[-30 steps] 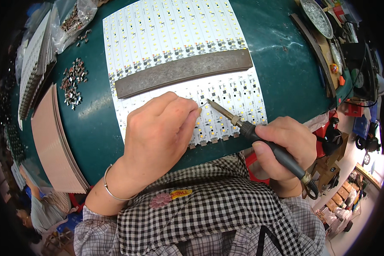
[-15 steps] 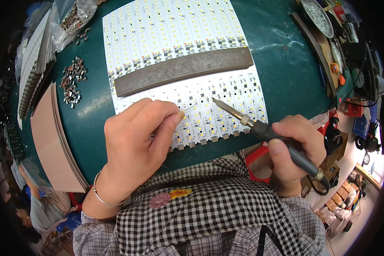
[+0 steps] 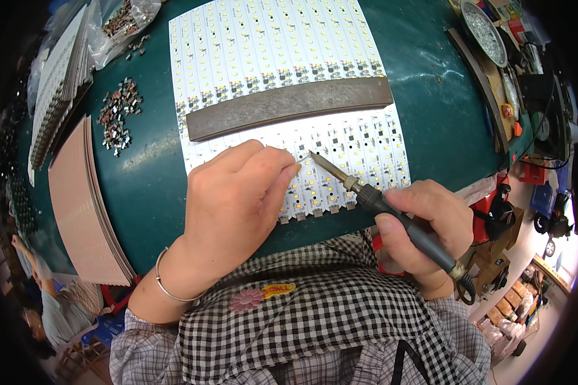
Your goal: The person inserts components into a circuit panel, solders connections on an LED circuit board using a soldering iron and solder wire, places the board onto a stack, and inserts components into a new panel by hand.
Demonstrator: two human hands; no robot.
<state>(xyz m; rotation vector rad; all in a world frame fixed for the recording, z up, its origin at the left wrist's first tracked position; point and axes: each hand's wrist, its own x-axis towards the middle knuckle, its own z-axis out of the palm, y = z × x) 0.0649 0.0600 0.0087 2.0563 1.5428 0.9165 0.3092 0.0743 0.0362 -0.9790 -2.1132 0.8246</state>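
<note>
Green desk [image 3: 424, 138] under circuit boards [image 3: 273, 38]; my left grip [image 3: 234, 192] pinches wire [image 3: 306, 158], my right grip [image 3: 430, 224] clasps a soldering iron [image 3: 370, 197]

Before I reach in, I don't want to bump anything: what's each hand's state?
Left hand: closed, pinching a thin wire.
Right hand: closed around a soldering iron.

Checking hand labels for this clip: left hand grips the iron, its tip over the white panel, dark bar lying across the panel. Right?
Wrong hand: the head view shows the right hand gripping the iron. Its tip is over the white panel, and the dark bar lies across the panel.
</note>
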